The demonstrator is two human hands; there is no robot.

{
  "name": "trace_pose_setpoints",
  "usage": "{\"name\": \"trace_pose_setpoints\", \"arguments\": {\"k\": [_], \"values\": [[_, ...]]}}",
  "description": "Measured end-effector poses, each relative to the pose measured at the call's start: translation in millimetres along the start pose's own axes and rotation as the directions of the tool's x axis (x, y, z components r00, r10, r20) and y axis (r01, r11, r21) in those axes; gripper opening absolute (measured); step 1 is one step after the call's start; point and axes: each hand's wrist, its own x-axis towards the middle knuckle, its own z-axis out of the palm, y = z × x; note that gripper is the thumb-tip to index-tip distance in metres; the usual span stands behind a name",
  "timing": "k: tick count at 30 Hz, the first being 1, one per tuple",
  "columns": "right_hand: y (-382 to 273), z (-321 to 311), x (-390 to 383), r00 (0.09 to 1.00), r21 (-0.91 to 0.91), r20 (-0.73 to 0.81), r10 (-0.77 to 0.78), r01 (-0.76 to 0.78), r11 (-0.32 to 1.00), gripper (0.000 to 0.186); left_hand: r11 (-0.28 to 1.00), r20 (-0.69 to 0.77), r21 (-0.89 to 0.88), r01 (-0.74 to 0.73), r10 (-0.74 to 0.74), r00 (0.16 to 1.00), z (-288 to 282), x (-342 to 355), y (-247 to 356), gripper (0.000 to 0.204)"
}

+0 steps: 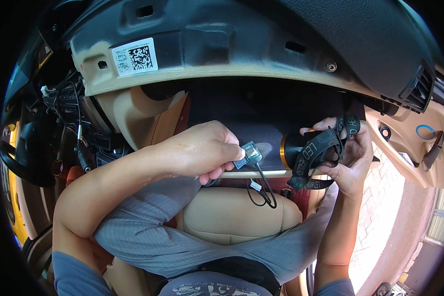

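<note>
Both hands are squeezed in mid-frame under the dashboard (261,74) edge. Left hand (202,153) pinches a small grey connector (249,154), its black wire (264,190) dangling over the tan seat (232,214). Right hand (348,158) is closed round a headlamp (301,148), strap (325,148) looped over fingers, near the open door at right.

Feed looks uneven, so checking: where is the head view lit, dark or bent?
Head view: the headlamp in the right hand lights the connector in the left hand; the recess behind is dark; daylight outside washes out the lower right; the dashboard edges bend toward the rim.
</note>
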Motion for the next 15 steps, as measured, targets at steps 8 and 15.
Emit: {"name": "trace_pose_setpoints", "arguments": {"k": [8,15], "values": [[0.0,1.5,2.4,1.0,-0.092,-0.021,0.004,-0.006,0.996,0.057,1.0,-0.012,0.023,0.015,-0.015,1.0,1.6,0.7,4.2,0.037],[-3.1,2.9,1.0,0.979,-0.095,-0.193,0.064,-0.083,0.992,0.059,0.991,-0.026,0.13,-0.02,0.024,0.999,2.5,-1.5,4.2,0.041]]}}
